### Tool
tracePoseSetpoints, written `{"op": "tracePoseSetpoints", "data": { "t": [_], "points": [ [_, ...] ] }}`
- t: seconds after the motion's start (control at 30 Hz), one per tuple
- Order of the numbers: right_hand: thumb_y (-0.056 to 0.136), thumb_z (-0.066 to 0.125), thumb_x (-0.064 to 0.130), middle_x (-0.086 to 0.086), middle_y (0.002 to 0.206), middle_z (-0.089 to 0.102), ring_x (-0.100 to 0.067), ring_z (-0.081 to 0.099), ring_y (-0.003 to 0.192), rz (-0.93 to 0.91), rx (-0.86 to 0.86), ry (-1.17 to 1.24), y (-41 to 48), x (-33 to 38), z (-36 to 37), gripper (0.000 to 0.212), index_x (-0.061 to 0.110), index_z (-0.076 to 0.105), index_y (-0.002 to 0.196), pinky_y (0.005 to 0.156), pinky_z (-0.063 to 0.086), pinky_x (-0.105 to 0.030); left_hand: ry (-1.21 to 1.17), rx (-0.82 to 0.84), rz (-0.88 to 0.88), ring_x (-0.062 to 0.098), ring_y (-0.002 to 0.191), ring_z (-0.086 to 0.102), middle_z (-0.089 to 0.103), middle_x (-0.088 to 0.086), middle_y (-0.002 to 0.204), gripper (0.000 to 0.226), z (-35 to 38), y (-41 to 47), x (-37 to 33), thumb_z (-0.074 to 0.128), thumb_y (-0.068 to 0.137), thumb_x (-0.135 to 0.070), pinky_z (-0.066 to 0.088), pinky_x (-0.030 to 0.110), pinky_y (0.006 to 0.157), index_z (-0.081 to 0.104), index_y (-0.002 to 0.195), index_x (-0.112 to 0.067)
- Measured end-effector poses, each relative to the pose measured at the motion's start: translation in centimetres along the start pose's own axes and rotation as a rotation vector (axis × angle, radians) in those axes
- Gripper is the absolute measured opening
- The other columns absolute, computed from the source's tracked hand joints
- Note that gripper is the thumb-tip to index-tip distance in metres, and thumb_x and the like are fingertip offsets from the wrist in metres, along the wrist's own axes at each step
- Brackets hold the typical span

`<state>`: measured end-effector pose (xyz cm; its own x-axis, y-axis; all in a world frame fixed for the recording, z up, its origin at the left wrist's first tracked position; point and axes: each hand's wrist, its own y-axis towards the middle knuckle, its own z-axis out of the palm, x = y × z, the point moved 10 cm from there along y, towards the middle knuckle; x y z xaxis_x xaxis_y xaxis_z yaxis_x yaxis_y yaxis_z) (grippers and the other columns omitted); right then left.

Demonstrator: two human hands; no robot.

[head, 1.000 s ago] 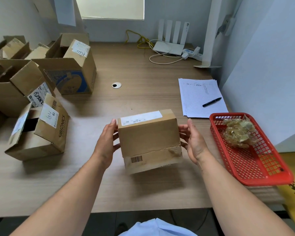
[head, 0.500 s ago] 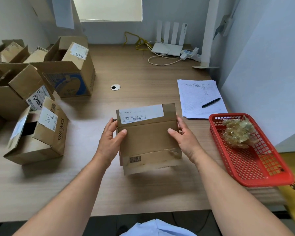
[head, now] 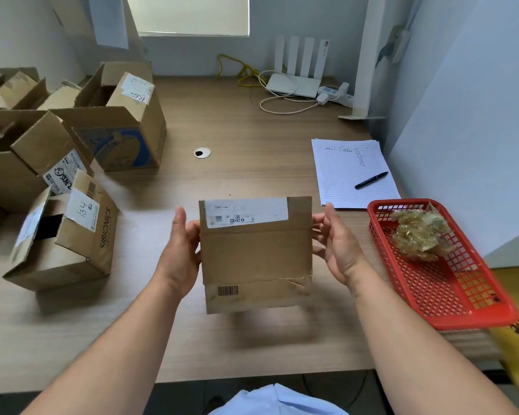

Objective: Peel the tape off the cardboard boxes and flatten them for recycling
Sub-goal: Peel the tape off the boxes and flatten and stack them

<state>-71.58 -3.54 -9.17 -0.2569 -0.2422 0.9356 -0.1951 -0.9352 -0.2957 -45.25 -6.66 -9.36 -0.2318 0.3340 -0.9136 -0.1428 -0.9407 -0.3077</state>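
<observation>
Cardboard box (head: 255, 256), left of basket (head: 474, 320), since lifted off table (head: 252, 130), label (head: 246, 215) turned up; side edges gripped by left hand (head: 180, 250), right hand (head: 339, 250). Tape (head: 297, 284) unpeeled.

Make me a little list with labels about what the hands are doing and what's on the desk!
Held thing: cardboard box, lifted off the desk
Left hand: grips the box's left side
Right hand: holds its right side
Tape: crinkled strip stuck across the box's lower part
Red basket: holds a wad of peeled tape
Left of desk: opened boxes
Right of desk: pen lying on lined paper
</observation>
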Motion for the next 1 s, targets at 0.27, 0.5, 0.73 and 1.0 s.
{"op": "tracePoseSetpoints", "data": {
  "t": [0.27, 0.5, 0.73, 1.0],
  "points": [
    [0.097, 0.046, 0.042, -0.006, 0.09, 0.068, -0.015, 0.062, 0.085, -0.069, -0.109, 0.043, 0.1, 0.8, -0.5, 0.038, 0.011, 0.066, 0.086, 0.071, 0.049, -0.029, 0.036, -0.064, 0.117, 0.015, 0.1, 0.056, 0.061, -0.003, 0.106, 0.022, -0.1, -0.3, -1.1, 0.07, 0.083, -0.02, 0.045, 0.023, 0.078, 0.062, 0.104, -0.02],
    [0.084, 0.069, 0.025, 0.001, 0.085, 0.064, -0.016, 0.056, 0.085, 0.022, -0.064, -0.15, -0.7, 0.2, -0.4, 0.009, 0.018, 0.063, 0.087, 0.071, 0.042, -0.03, 0.374, 0.126, -0.001, 0.001, 0.133, 0.034, 0.038, -0.021, 0.14, 0.109, 1.0, -1.4, 0.8, 0.084, 0.046, -0.038, 0.038, 0.024, 0.097, 0.033, 0.143, -0.032],
    [0.063, 0.076, 0.06, 0.006, 0.11, 0.053, -0.016, 0.055, 0.099, 0.262, 0.166, -1.081, -2.0, 2.0, 1.3, 0.075, 0.023, 0.046, 0.12, 0.078, 0.054, -0.036, 0.715, 0.081, -0.234, 0.022, 0.116, 0.052, 0.038, -0.007, 0.125, 0.108, 1.2, -1.8, -0.8, 0.088, 0.051, -0.049, 0.052, 0.048, 0.093, 0.027, 0.136, -0.024],
    [0.067, 0.074, 0.046, -0.005, 0.107, 0.058, -0.022, 0.058, 0.094, 0.175, 0.096, -1.414, -2.3, 3.2, 2.9, 0.06, 0.012, 0.051, 0.111, 0.067, 0.047, -0.03, 0.882, -0.017, -0.344, 0.027, 0.11, 0.05, 0.046, 0.006, 0.115, 0.095, 1.9, -2.3, -1.7, 0.081, 0.072, -0.045, 0.059, 0.047, 0.077, 0.018, 0.135, -0.012]
  ]
}}
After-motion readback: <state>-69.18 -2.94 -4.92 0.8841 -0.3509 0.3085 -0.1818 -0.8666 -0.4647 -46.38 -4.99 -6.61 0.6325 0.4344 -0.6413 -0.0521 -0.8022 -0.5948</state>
